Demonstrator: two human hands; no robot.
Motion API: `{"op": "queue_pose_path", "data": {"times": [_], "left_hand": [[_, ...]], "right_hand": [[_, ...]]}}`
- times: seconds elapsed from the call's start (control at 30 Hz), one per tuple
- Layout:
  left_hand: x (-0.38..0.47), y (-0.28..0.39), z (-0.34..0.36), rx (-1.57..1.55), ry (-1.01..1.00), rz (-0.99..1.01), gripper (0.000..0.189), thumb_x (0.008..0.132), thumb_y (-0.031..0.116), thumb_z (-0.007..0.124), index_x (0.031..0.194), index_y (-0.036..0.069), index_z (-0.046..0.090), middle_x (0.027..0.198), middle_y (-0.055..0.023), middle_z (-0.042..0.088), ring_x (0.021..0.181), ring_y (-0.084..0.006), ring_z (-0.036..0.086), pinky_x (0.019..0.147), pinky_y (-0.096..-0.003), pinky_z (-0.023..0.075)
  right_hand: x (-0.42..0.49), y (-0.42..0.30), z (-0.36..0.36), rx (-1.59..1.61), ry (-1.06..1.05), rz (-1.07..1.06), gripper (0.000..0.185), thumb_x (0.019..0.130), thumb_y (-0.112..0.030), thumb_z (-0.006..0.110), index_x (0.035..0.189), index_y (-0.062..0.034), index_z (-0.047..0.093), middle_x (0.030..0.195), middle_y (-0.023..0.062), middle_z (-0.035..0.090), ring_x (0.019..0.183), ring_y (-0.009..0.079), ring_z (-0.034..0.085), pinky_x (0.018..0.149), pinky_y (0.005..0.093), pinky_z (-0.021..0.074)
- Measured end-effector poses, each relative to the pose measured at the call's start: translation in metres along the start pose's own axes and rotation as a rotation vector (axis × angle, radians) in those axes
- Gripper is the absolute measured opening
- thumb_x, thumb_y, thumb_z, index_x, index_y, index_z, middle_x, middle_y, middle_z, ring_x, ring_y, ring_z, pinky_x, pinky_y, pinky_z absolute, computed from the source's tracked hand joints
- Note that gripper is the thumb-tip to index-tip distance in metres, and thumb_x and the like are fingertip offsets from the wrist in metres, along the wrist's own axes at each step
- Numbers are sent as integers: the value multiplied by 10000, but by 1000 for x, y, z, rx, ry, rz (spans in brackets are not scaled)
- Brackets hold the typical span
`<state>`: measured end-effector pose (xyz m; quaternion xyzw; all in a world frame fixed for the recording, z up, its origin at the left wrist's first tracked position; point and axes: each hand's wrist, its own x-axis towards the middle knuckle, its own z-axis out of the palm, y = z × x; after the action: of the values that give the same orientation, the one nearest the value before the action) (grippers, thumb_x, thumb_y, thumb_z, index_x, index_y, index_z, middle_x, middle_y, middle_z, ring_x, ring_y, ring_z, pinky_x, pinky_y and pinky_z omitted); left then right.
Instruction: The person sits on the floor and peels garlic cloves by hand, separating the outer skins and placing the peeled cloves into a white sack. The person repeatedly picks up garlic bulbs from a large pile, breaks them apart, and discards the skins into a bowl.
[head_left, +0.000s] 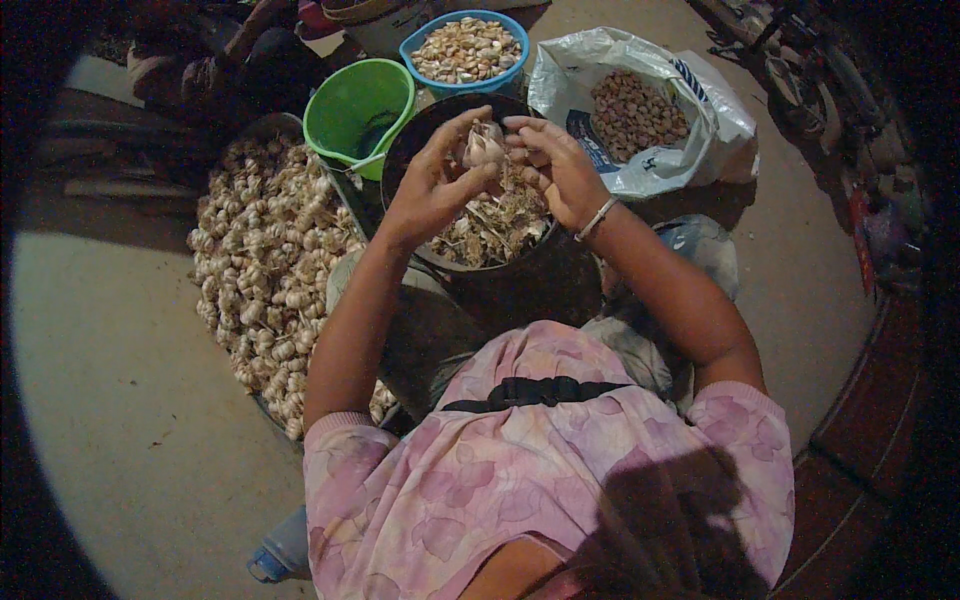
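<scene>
Above a dark round basin (391, 131), my left hand (442, 176) grips a garlic bulb (484, 146) between thumb and fingers. My right hand (555, 165) is close beside the bulb with its fingers curled; whether they touch it or hold a piece is hidden. Garlic skins, dry stalks and root bits (495, 232) lie in the basin below both hands. To the left, a large heap of whole garlic bulbs (270, 262) rests on a long tray whose rim shows only in part.
Beyond the basin stand a green bucket (356, 105) and a blue tub (409, 56) of loose garlic cloves (469, 49). A white woven sack (720, 150) at right holds small reddish-brown cloves or bulbs (637, 116). Another person (217, 75) sits at upper left. A parked motorcycle (817, 97) is at far right.
</scene>
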<state>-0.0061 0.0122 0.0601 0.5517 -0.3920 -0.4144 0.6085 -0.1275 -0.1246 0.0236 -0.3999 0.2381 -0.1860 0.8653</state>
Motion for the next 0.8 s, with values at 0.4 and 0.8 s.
{"op": "queue_pose_path", "data": {"times": [0.4,0.8], "left_hand": [[4,-10,-9,188,-107,103,585,743,84,781,1269,53,526,1254,-94,515,1131,-190,533,962,-336,466],[3,-15,-8,274,-81,104,585,746,70,780,1272,24,529,1182,-87,588,1045,-145,569,890,-304,498]], "right_hand": [[-12,-10,9,-486,-203,-19,346,960,-380,508,898,-39,508,750,35,550,558,65,519,474,217,438],[-3,5,-6,-782,-232,-308,347,979,-386,444,974,-45,504,788,25,554,640,67,545,530,234,464]]}}
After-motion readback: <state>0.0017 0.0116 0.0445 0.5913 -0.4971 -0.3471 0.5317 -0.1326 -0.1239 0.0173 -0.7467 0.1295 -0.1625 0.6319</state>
